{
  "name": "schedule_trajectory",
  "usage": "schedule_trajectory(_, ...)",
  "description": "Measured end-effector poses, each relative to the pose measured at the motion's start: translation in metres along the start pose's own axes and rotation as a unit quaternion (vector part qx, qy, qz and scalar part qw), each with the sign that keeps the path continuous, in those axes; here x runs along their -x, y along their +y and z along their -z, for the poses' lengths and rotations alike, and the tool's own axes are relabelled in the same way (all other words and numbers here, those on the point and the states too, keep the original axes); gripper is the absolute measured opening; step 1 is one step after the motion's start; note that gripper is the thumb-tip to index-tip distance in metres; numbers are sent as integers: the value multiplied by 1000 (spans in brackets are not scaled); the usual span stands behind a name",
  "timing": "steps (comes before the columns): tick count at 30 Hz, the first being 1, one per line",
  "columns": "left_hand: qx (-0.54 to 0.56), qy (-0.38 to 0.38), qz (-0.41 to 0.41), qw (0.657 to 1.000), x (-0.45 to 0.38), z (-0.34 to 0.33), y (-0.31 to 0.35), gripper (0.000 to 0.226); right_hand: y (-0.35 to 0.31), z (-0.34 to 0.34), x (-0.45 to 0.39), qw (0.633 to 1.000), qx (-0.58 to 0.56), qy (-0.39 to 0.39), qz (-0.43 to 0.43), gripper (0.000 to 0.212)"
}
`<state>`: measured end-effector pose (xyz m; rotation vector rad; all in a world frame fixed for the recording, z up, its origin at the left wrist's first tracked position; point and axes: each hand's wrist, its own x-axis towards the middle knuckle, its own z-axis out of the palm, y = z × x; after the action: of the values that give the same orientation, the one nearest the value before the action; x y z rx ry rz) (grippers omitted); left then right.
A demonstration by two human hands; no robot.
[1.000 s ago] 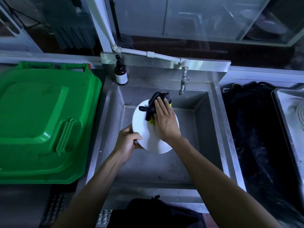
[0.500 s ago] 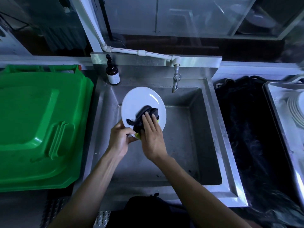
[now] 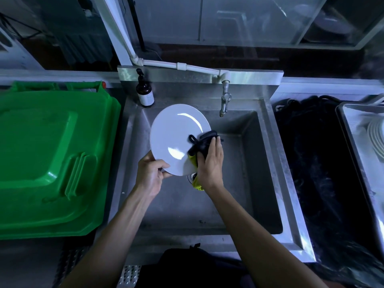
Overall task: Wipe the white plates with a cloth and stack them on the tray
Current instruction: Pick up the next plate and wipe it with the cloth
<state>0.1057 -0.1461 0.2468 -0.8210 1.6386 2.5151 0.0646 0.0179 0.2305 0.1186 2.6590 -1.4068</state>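
Observation:
A white plate [image 3: 176,136] is held tilted above the steel sink [image 3: 245,183]. My left hand [image 3: 150,175] grips its lower left rim, thumb on the face. My right hand [image 3: 209,163] presses a black and yellow cloth [image 3: 202,142] against the plate's right edge, fingers laid over the cloth. A yellow end of the cloth hangs below my right wrist. At the far right a metal tray [image 3: 351,138] carries a stack of white plates [image 3: 377,140], partly cut off by the frame edge.
A green bin lid [image 3: 47,154] fills the left side. A dark pump bottle [image 3: 144,91] stands on the sink's back left corner, and a tap [image 3: 224,98] hangs at the back. A black mass [image 3: 311,163] lies between sink and tray.
The cloth and my right hand slid from the plate's lower middle to its right edge. More of the plate's face now shows. My left hand keeps its grip on the rim.

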Motion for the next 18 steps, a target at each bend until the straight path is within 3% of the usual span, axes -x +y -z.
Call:
schedule_trajectory(4,-17,-19,2,1000,-4,7,7,43,-4,19,-8,990,-134,40,1,32)
schedule_trajectory(8,-51,-46,9,998,-10,14,23,59,-4,29,-14,981,-179,17,-75,40)
schedule_trajectory(11,-90,-66,24,993,-12,20,34,66,-5,33,-16,979,-185,37,-77,37)
schedule_trajectory(18,-173,-121,57,976,-20,32,52,46,-5,42,-20,987,-152,40,-43,31)
